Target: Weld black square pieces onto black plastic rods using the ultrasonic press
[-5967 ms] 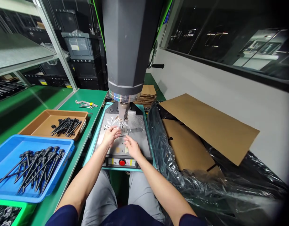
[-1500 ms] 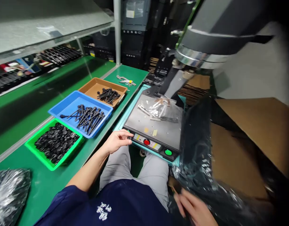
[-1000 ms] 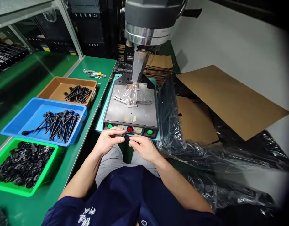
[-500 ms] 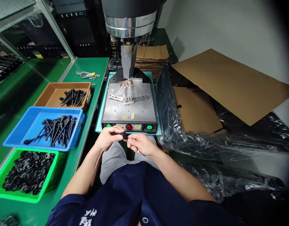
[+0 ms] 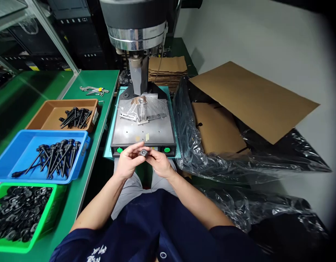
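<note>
Between my two hands, in front of the press, is a small black knob point(image 5: 143, 153) with a lobed rim, its round face turned up toward me. My left hand point(image 5: 129, 159) pinches it from the left with thumb and fingers. From the right, my right hand point(image 5: 159, 163) grips it too, fingertips partly hidden behind it. Whether a shaft extends below the knob cannot be seen. Just beyond the hands is the press base point(image 5: 118, 134), where a clear-plastic-wrapped metal fixture point(image 5: 142, 109) stands under the press head point(image 5: 139, 76).
On the green bench to the left stand a brown tray point(image 5: 47, 111) and a blue tray point(image 5: 23, 145) with black knob-headed screws, and a green bin point(image 5: 51, 211) of small black parts. Pliers point(image 5: 94, 90) lie behind them. A plastic-lined box point(image 5: 181, 120) with cardboard point(image 5: 247, 98) is right.
Both hands have turned the knob so that its lobed face now shows. The camera view has swung slightly, so the bench and press sit further left in the picture.
</note>
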The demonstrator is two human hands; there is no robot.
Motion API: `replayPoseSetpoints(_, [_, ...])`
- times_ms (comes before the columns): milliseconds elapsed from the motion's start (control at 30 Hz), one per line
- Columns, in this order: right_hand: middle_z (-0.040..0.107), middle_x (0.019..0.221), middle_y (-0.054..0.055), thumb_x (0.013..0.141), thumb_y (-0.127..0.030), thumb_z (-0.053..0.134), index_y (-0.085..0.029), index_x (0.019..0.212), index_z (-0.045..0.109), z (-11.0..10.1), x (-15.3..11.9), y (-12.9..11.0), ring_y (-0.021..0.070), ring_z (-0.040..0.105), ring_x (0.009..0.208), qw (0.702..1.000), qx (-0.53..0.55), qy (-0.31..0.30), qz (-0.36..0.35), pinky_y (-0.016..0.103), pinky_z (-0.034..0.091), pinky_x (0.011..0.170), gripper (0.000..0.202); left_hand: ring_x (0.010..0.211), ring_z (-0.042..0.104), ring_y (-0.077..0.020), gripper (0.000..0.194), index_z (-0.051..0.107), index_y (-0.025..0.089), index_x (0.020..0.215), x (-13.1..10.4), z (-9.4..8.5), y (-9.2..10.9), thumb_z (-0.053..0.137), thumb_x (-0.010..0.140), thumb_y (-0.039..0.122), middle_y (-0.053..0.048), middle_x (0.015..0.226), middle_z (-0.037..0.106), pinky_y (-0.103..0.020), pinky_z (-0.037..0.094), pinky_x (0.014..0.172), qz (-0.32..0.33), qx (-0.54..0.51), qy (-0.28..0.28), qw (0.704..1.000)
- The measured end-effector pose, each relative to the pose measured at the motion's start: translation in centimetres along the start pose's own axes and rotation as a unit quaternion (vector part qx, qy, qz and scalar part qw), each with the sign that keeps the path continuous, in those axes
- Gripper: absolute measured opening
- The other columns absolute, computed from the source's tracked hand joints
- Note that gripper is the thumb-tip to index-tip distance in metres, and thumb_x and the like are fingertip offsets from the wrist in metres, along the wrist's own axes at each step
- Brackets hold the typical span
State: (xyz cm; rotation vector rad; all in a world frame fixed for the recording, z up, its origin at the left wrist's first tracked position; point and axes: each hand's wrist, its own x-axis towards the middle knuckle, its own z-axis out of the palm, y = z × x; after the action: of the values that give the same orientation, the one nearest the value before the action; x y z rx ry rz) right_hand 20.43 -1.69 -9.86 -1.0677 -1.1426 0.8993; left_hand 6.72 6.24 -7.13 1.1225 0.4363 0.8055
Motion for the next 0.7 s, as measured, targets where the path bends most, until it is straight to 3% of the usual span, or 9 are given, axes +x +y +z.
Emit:
replayPoseSetpoints(200, [0.065, 0.081, 0.002, 0.085, -0.059, 0.067, -0.019, 0.09, 0.071, -0.5, 0.1, 1.2, 0.0186, 0.059, 0.075, 0.999, 0.019, 0.038, 0.033, 0.031, 0.047, 0.073, 0.04, 0.086, 0.068, -0.019, 0.038, 0.075, 0.019, 0.102, 0.4, 1.5, -0.8, 0.086, 0.065, 0.023, -0.009, 0.102, 0.075, -0.031, 0.053, 0.082, 0.025, 0.067, 0.035, 0.997])
replayPoseSetpoints(300, [0.067, 0.086, 0.002, 0.084, -0.055, 0.069, -0.021, 0.094, 0.072, -0.4, 0.1, 1.2, 0.0198, 0.06, 0.081, 0.998, 0.028, 0.05, 0.031, 0.032, 0.048, 0.078, 0.036, 0.093, 0.068, -0.0206, 0.037, 0.074, 0.02, 0.101, 0.7, 1.6, -0.8, 0.086, 0.065, 0.023, -0.009, 0.106, 0.074, -0.034, 0.053, 0.086, 0.033, 0.051, 0.045, 0.997])
replayPoseSetpoints(433, [0.068, 0.085, 0.001, 0.08, -0.046, 0.076, -0.022, 0.095, 0.072, 0.4, 0.4, 1.1, 0.0173, 0.06, 0.078, 0.987, 0.126, 0.092, 0.044, 0.031, 0.049, 0.076, 0.028, 0.097, 0.067, -0.0215, 0.029, 0.075, 0.019, 0.093, 1.1, 1.5, -0.8, 0.085, 0.066, 0.026, -0.009, 0.107, 0.073, -0.034, 0.052, 0.087, 0.023, 0.043, 0.078, 0.996])
replayPoseSetpoints(533, [0.063, 0.073, -0.001, 0.077, -0.042, 0.08, -0.021, 0.088, 0.07, 1.1, 0.6, 0.8, 0.0137, 0.055, 0.065, 0.974, 0.186, 0.11, 0.061, 0.028, 0.045, 0.065, 0.026, 0.09, 0.067, -0.0211, 0.032, 0.076, 0.018, 0.094, 1.2, 1.4, -1.0, 0.086, 0.065, 0.029, -0.009, 0.104, 0.073, -0.031, 0.054, 0.077, -0.004, 0.035, 0.09, 0.995])
replayPoseSetpoints(700, [0.057, 0.067, -0.003, 0.075, -0.042, 0.082, -0.019, 0.084, 0.066, 2.0, 0.8, 0.3, 0.0115, 0.049, 0.059, 0.962, 0.231, 0.115, 0.09, 0.026, 0.04, 0.059, 0.029, 0.058, 0.059, -0.012, 0.032, 0.076, 0.017, 0.096, 1.1, 1.3, -1.1, 0.084, 0.067, 0.03, -0.003, 0.079, 0.071, -0.025, 0.049, 0.053, -0.035, -0.006, 0.078, 0.996])
